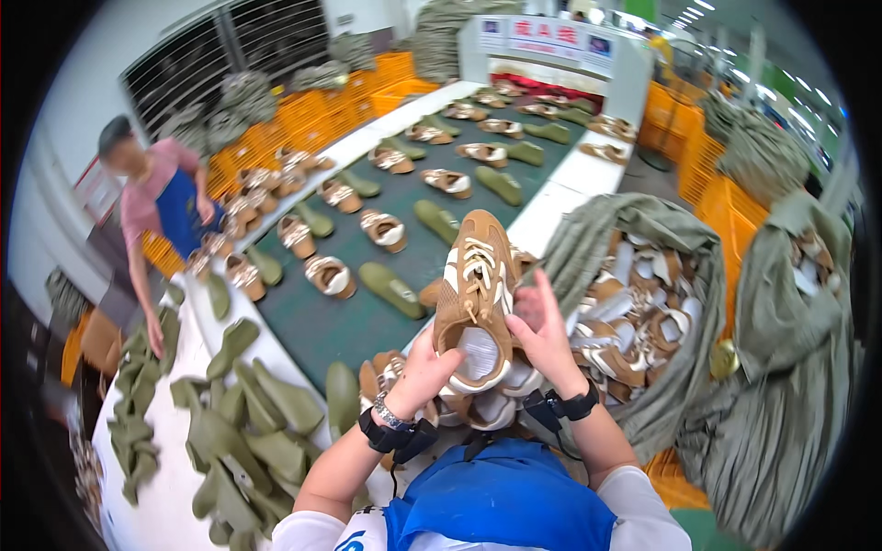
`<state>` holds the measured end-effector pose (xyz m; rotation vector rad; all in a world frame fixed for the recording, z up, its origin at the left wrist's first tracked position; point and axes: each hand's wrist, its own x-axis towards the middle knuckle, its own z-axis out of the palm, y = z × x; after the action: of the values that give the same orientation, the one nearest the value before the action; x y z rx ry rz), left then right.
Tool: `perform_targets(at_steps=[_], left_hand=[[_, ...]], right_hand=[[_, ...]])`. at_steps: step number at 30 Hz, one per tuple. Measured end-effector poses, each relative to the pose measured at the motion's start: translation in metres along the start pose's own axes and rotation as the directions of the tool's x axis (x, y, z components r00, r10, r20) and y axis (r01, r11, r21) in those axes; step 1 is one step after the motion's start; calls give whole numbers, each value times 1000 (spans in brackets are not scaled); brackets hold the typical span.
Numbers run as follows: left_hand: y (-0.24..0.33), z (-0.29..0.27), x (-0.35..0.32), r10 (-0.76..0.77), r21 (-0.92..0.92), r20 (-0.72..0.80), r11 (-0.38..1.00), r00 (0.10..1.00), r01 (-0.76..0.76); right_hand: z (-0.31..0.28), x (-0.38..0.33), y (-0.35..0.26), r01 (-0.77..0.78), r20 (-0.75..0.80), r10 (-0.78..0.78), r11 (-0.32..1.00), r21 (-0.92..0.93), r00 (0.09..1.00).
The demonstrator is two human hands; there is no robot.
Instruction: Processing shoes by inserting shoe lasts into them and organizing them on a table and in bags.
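Observation:
A tan and white lace-up sneaker (478, 275) is held up in front of me, its toe pointing away and its opening toward me. White lining shows inside. My left hand (424, 375) is closed on the left side of its heel, the thumb at the collar. At the right side of the heel, my right hand (546, 338) has its thumb against the collar and its fingers extended along the shoe, some blurred. More sneakers (491, 410) lie beneath and beside my hands, partly hidden by them.
A green conveyor belt (322, 317) carries sneakers and olive insoles. Olive insoles (243, 450) are heaped on the white table to the left, where a co-worker's hand (154, 338) reaches. An open grey-green sack (588, 230) of sneakers stands right. Orange crates (726, 220) line the sides.

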<state>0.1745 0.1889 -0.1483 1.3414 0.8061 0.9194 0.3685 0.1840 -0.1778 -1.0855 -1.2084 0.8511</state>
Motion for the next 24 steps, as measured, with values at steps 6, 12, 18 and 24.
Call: perform_targets(at_steps=[6,12,18,24], left_hand=[[-12,-39,-53,117,212,-273,975,955,-59],[-22,-94,-74,-486,-424,-134,816,864,393],[-25,-99,-85,-402,-386,-142,864,905,323],[-27,-111,-98,-60,-694,-155,717,986,-65]], right_hand=[[84,7,-50,678,511,-448,533,-506,734],[131,33,-27,662,408,-529,664,-347,744],[147,24,-27,647,457,-476,665,-372,751],[151,12,-48,739,483,-573,605,-295,662]])
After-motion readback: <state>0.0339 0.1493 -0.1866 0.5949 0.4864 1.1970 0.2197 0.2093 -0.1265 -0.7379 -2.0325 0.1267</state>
